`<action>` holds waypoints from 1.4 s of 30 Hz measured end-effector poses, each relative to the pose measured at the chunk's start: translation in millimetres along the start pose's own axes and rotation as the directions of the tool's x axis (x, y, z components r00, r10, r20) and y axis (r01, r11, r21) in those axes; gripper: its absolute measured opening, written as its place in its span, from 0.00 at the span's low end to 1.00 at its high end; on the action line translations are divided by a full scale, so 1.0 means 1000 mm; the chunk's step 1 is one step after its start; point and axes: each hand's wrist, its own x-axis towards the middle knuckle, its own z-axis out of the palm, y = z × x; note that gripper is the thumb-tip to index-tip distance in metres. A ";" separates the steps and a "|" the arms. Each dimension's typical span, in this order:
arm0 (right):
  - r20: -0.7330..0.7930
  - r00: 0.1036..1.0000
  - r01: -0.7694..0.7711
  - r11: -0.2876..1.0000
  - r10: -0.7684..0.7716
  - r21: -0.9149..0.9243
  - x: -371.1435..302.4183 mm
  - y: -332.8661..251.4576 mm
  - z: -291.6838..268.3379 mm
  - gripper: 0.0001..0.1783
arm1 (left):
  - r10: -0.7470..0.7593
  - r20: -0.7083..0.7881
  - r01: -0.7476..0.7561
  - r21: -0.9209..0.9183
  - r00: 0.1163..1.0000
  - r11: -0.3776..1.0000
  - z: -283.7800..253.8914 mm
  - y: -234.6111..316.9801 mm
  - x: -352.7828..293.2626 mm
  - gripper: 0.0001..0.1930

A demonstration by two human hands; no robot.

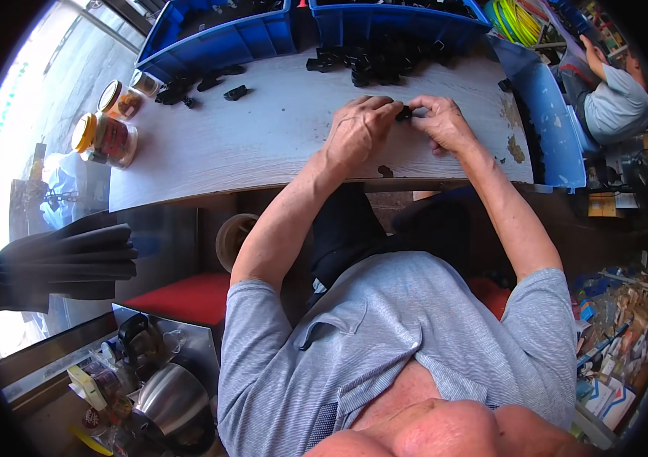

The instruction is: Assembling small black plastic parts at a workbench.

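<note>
Between my two hands, over the right half of the white table (263, 129), is a small black plastic part (405, 113). The fingertips of my left hand (363, 128) are closed on its left side. My right hand (446, 124) pinches it from the right with thumb and forefinger, the other fingers curled below. Much of the part is hidden by the fingers. Beyond my hands lies a pile of similar black parts (373, 65). One loose black part (236, 93) rests to the left, near a smaller group of black parts (175, 91).
Two blue bins (221, 42) with black parts stand along the far edge. Lidded jars (114, 145) line the left edge. A pale blue tub (560, 133) adjoins the right edge. Another person (617, 103) sits at the far right. A steel kettle (173, 400) stands at lower left.
</note>
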 end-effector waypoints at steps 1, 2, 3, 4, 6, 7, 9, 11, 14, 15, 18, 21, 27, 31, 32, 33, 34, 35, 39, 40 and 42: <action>-0.001 1.000 -0.006 1.000 0.006 0.003 0.001 0.002 0.000 0.16 | 0.000 0.006 0.000 -0.004 1.000 1.000 0.002 -0.003 0.001 0.14; -0.011 1.000 -0.007 1.000 0.007 -0.008 0.003 0.003 -0.001 0.18 | 0.011 0.006 -0.011 -0.026 1.000 1.000 0.005 -0.008 0.003 0.14; -0.014 1.000 -0.004 1.000 0.004 -0.019 0.004 0.003 0.000 0.19 | 0.018 0.003 -0.018 -0.043 1.000 0.999 0.005 -0.012 0.005 0.13; -0.007 1.000 -0.005 1.000 0.005 -0.017 0.004 0.002 0.000 0.19 | 0.035 -0.029 -0.036 -0.048 0.999 0.998 0.006 -0.016 0.006 0.13; 0.013 1.000 -0.005 0.999 0.005 -0.050 0.002 0.000 -0.001 0.20 | 0.034 -0.019 -0.035 -0.052 0.999 0.998 0.007 -0.019 0.008 0.14; 0.023 1.000 -0.002 0.999 0.003 -0.047 0.002 0.001 -0.001 0.20 | 0.040 -0.013 -0.040 -0.058 0.999 0.997 0.006 -0.020 0.008 0.14; 0.008 1.000 -0.013 0.999 0.014 -0.042 0.003 0.003 -0.002 0.20 | 0.071 0.009 -0.071 -0.053 0.997 0.996 0.003 -0.017 0.007 0.14; 0.012 1.000 -0.007 0.999 0.007 -0.032 0.001 0.003 0.000 0.19 | 0.103 0.030 -0.102 -0.047 0.994 0.994 0.001 -0.017 0.006 0.15; -0.014 1.000 0.019 1.000 -0.019 0.005 0.001 0.005 0.001 0.13 | 0.077 0.034 -0.074 -0.091 0.996 0.993 0.000 -0.017 0.005 0.15; -0.012 0.999 0.036 0.999 -0.035 0.022 0.002 0.008 0.000 0.14 | 0.103 0.031 -0.100 -0.086 0.994 0.991 0.000 -0.015 0.005 0.16; -0.011 0.999 0.044 0.998 -0.043 0.047 0.002 0.009 0.002 0.14 | 0.144 0.023 -0.142 -0.075 0.989 0.987 0.002 -0.016 0.006 0.16; 0.012 1.000 0.019 1.000 -0.019 0.022 0.003 0.006 -0.001 0.17 | 0.171 0.063 -0.165 -0.085 0.983 0.983 0.003 -0.023 0.008 0.16; 0.016 1.000 -0.006 1.000 0.006 -0.025 0.001 0.004 -0.003 0.19 | 0.155 0.135 -0.148 -0.062 0.979 0.987 0.002 -0.018 0.006 0.20; 0.035 0.999 0.006 1.000 -0.006 -0.005 0.000 0.003 -0.003 0.19 | 0.102 0.165 -0.130 0.169 0.981 0.977 -0.002 -0.004 -0.008 0.22; 0.036 0.999 0.008 1.000 -0.007 -0.007 0.000 0.003 -0.003 0.19 | 0.101 0.163 -0.129 0.171 0.981 0.977 -0.003 -0.003 -0.007 0.22; 0.036 0.999 0.008 1.000 -0.007 -0.029 0.000 0.001 -0.003 0.20 | 0.086 0.176 -0.117 0.176 0.981 0.977 -0.003 -0.002 -0.008 0.23; 0.037 0.999 0.010 0.999 -0.009 -0.052 0.000 -0.001 -0.002 0.20 | 0.069 0.189 -0.105 0.182 0.980 0.978 -0.005 -0.001 -0.008 0.23; 0.045 0.999 0.022 0.998 -0.020 -0.054 -0.001 -0.003 -0.001 0.20 | 0.062 0.183 -0.098 0.194 0.981 0.976 -0.005 0.000 -0.009 0.23; 0.014 0.998 0.070 0.993 -0.069 -0.092 -0.005 -0.007 0.003 0.18 | 0.088 0.085 -0.103 0.185 0.992 0.977 -0.007 -0.004 -0.012 0.22; 0.007 0.998 0.058 0.995 -0.057 -0.086 -0.007 -0.007 0.002 0.19 | -0.024 -0.067 0.035 0.159 0.997 0.987 -0.012 -0.004 -0.012 0.21; 0.003 0.998 0.058 0.995 -0.058 -0.077 -0.005 -0.003 0.000 0.19 | -0.107 -0.394 0.188 0.173 0.913 0.967 -0.026 -0.031 -0.017 0.19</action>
